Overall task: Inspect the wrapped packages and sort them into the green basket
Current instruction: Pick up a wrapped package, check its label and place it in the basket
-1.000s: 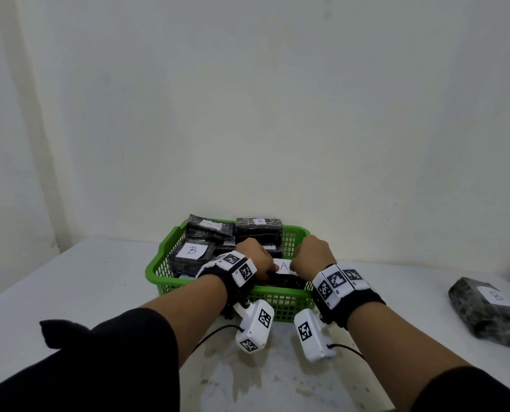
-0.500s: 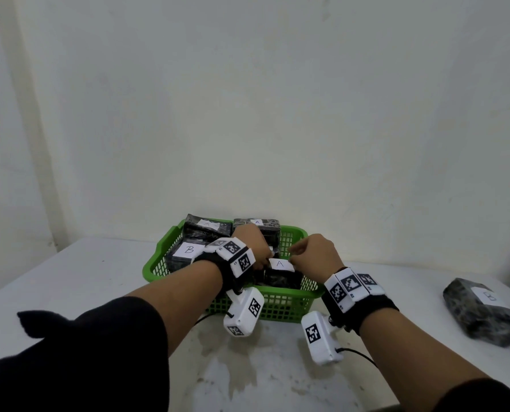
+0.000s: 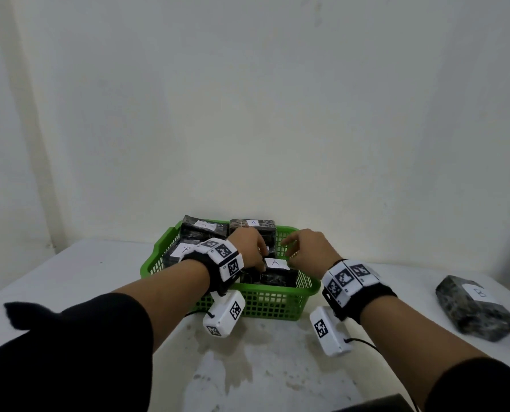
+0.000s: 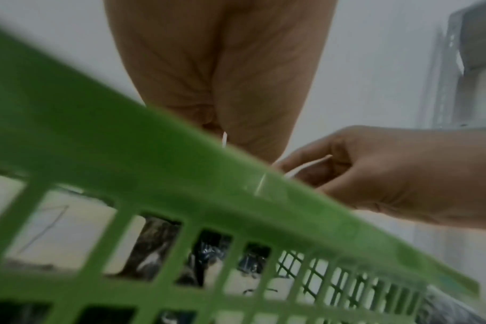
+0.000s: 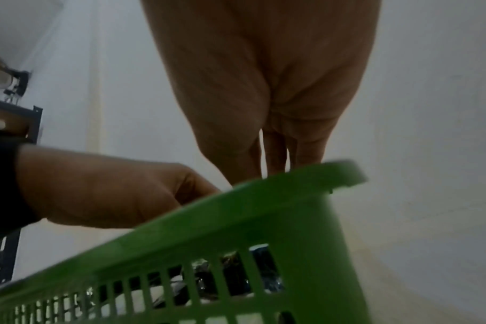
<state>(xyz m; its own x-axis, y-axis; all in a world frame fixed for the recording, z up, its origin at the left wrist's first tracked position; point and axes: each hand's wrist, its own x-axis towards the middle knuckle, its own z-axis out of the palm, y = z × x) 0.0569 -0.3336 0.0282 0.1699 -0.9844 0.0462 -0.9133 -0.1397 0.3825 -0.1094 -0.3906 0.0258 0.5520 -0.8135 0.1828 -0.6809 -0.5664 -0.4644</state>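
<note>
A white table [image 3: 69, 281], blotched with pale stains near its front edge, meets a bare off-white wall [image 3: 247, 114]. On it stands the green basket [image 3: 277, 301], packed with dark wrapped packages; the nearest, the package labelled A [image 3: 277, 275], lies under both hands. The left hand [image 3: 249, 248] curls down onto it, though whether it grips I cannot tell. The right hand [image 3: 307, 248] hovers just above, fingers loosely bent, holding nothing. Another wrapped package [image 3: 473, 310] lies well apart on the right.
</note>
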